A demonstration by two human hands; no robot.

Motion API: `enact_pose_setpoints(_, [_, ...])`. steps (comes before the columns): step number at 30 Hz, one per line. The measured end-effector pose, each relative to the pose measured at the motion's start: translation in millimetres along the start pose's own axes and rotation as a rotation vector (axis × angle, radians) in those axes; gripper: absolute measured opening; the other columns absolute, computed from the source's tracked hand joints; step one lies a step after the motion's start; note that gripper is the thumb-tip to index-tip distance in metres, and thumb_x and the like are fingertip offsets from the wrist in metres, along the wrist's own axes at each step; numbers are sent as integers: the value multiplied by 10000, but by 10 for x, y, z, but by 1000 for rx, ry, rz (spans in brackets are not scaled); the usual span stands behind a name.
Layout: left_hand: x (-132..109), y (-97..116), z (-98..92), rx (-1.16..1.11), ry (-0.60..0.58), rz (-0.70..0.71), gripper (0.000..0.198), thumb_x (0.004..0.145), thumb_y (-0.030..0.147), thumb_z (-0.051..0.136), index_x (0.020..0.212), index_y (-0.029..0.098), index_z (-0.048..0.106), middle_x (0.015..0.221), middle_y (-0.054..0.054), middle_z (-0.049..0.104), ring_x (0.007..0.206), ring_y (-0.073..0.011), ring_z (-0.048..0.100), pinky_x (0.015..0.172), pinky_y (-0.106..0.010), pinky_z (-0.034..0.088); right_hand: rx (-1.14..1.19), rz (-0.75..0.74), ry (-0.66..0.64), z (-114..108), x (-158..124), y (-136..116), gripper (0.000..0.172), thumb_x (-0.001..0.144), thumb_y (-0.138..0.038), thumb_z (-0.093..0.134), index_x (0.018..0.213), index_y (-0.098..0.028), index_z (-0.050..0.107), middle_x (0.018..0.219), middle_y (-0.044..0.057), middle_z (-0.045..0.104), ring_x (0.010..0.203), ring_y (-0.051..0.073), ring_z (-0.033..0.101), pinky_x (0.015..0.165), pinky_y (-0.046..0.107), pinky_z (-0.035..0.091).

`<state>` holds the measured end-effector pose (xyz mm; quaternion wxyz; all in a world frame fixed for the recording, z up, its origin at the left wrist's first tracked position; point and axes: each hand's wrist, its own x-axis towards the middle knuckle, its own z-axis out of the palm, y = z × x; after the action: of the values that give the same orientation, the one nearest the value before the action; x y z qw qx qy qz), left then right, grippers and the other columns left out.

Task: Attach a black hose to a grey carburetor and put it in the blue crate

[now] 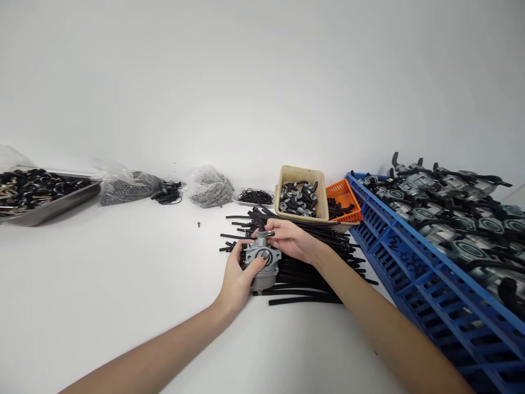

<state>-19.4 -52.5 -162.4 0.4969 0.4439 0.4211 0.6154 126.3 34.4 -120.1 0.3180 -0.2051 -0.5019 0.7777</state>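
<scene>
A silver-grey carburetor point(266, 278) is held upright in my left hand point(238, 276), the thumb lying across its round bore and the fingers behind it. Out of its top cap rises a bent black rubber boot point(260, 220). My right hand point(293, 241) is closed at the carburetor's top, thumb and index finger pinched beside the cap with a small dark end showing between them. Some of the right fingers are hidden behind the carburetor. Below and behind both hands lies a pile of black rubber hoses point(303, 271) on the white table.
At right, a blue crate point(394, 235) is heaped with several carburetors point(470, 249). A cream bin point(301, 171) of capped boots and an orange basket point(355, 205) stand behind the hoses. Bagged small parts point(209, 186), black rings point(255, 196) and a metal tray point(61, 210) line the back.
</scene>
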Motion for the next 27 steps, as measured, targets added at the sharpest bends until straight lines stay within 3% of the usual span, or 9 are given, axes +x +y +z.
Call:
enact_pose_setpoints(6, [3, 5, -2, 100, 8, 38, 381, 696, 422, 743, 940, 189, 568, 889, -54, 652, 843, -226, 595, 794, -351, 451, -147, -26, -15, 104, -15, -24, 496, 646, -277, 847, 1088, -167, 650, 1005, 57, 673, 931, 155, 619, 845, 268, 461])
enact_pose_setpoints(11, [7, -18, -19, 59, 4, 24, 403, 688, 437, 744, 944, 201, 542, 902, -47, 651, 826, -218, 601, 767, -338, 467, -36, -11, -4, 25, 2, 19, 304, 740, -406, 749, 838, -128, 675, 946, 100, 698, 921, 183, 630, 859, 287, 460])
enact_pose_setpoints(14, [10, -21, -14, 27, 25, -1, 399, 682, 447, 743, 926, 202, 544, 869, -44, 649, 796, -216, 604, 730, -337, 471, 43, -8, 2, 7, -5, 17, 249, 700, -305, 777, 816, -152, 618, 999, 103, 703, 935, 183, 640, 851, 273, 464])
enact_pose_setpoints(18, [5, -3, -3, 52, 7, 13, 372, 697, 426, 734, 930, 198, 555, 855, -42, 650, 807, -215, 597, 746, -341, 459, -49, -3, -30, 71, -26, -20, 521, 651, -201, 820, 1115, -165, 586, 1067, 84, 675, 952, 178, 638, 825, 269, 476])
enact_pose_setpoints(21, [-1, 7, -5, 87, -20, 27, 367, 710, 411, 731, 947, 195, 553, 875, -44, 654, 829, -217, 593, 782, -346, 448, -84, -3, -33, 100, -27, -27, 721, 654, -238, 839, 1296, -212, 511, 1129, 69, 651, 1005, 166, 613, 835, 259, 470])
enact_pose_setpoints(23, [-1, 1, -12, 104, -22, 32, 379, 709, 414, 736, 957, 197, 550, 885, -44, 655, 830, -217, 593, 784, -346, 447, -78, -5, -48, 91, -22, -19, 608, 714, -345, 795, 1255, -193, 562, 1168, 89, 646, 1017, 175, 605, 875, 286, 462])
enact_pose_setpoints(27, [13, -31, -22, 89, 8, 28, 380, 707, 439, 733, 943, 204, 550, 879, -38, 652, 821, -209, 588, 758, -336, 450, -43, -29, -68, 52, -19, 0, 308, 769, -423, 712, 887, -142, 669, 1118, 116, 683, 1024, 209, 617, 917, 306, 442])
